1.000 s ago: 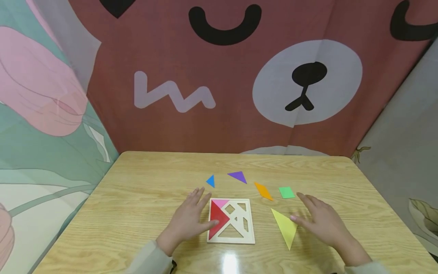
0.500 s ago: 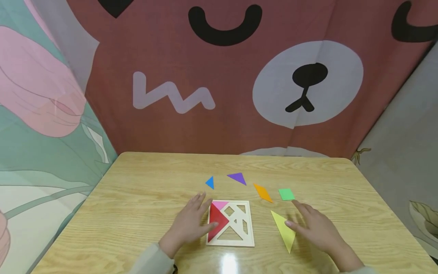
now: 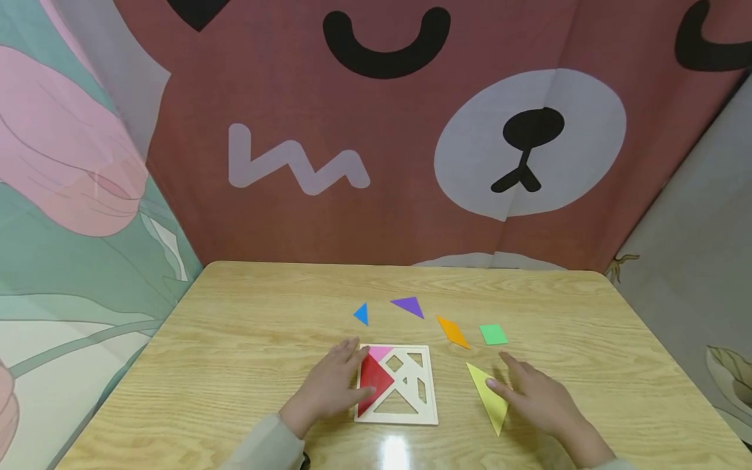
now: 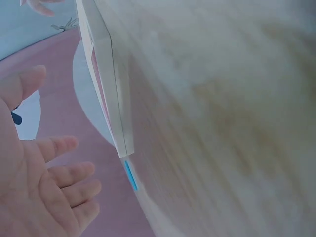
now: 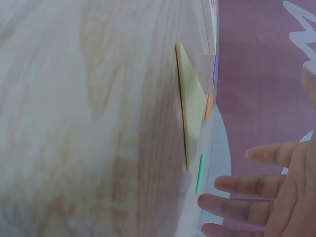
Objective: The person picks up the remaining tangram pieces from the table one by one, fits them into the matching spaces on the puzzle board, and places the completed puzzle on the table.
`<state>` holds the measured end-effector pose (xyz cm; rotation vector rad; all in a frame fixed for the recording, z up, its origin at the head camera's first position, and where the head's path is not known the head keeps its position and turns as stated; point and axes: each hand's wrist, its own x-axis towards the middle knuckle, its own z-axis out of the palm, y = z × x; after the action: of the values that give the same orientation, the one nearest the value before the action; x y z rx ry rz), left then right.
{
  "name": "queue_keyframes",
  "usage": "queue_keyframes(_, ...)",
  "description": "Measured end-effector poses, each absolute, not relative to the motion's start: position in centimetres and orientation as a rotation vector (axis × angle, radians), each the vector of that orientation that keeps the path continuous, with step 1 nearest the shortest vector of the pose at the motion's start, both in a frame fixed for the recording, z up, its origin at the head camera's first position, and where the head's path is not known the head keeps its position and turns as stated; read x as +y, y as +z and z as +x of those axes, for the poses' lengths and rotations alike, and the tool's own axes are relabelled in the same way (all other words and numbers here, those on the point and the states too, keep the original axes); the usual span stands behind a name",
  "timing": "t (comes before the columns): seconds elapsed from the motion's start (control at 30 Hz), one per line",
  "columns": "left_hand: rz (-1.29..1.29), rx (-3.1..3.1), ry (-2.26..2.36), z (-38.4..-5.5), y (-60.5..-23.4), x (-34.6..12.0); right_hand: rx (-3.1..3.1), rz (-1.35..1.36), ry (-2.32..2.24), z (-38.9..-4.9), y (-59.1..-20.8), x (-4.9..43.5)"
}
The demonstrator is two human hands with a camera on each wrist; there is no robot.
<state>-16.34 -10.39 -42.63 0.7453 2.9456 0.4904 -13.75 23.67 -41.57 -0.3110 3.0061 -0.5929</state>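
A cream tangram board (image 3: pixel 430 391) lies flat before me, with a red triangle (image 3: pixel 373 378) and a pink triangle (image 3: pixel 379 352) set in its left part. My left hand (image 3: pixel 323 390) hovers over the board's left edge, fingers spread, holding nothing; the left wrist view shows a gap between palm and board (image 4: pixel 118 94). To the board's right, a yellow triangle (image 3: pixel 485 391) lies on the table. Above its right side is my right hand (image 3: pixel 546 398), fingers loosely extended, covering part of it in the head view. The right wrist view shows these fingers apart from the yellow triangle (image 5: pixel 190 103).
Behind the board lie a blue triangle (image 3: pixel 361 314) and a purple triangle (image 3: pixel 410 305). Further right are an orange parallelogram (image 3: pixel 452 331) and a green square (image 3: pixel 493 334). The wooden table (image 3: pixel 258 307) ends at a printed bear curtain (image 3: pixel 399 228).
My right hand has moved left and slightly toward me, further over the yellow triangle. The left hand stays by the board, a little lower in view. No piece has visibly moved on the table.
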Motion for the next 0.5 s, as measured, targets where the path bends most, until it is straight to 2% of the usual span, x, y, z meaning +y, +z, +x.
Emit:
queue_keyframes(0.23,0.697,2.829,0.588,-16.9,-43.0,-10.3,3.001,-0.277,-0.595,-13.9,-42.4,23.8)
queue_keyframes(0.5,0.769,2.799,0.549,-17.6,-43.7,-10.4,3.053,-0.257,-0.545,-14.2,-43.1,23.7)
